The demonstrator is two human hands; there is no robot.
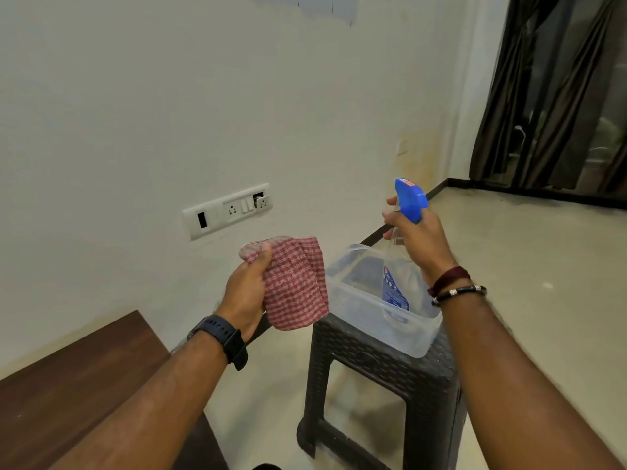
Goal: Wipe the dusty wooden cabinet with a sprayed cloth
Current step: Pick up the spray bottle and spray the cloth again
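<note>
The left hand (249, 290) is closed on a red checked cloth (295, 283) and holds it up in the air, so the flat side faces the bottle. The right hand (415, 237) is wrapped around the neck of a clear spray bottle (403, 245) with a blue top (410, 198). The nozzle points left, toward the cloth, and a finger sits in front of the trigger. It looks like the cloth is about to get sprayed (that is why the two are held so near each other, but apart).

The wooden cabinet (78, 385) is low down on the near left, under the left arm. Nothing touches it yet.

Below the hands stands a dark stool (380, 371) with a clear tub (400, 330) on top. The bottle hangs just over the tub. The stool is just right of the cabinet, so it may get in the way a bit. On the wall behind is a switch plate (225, 210), and dark curtains (556, 93) hang at the far right.
</note>
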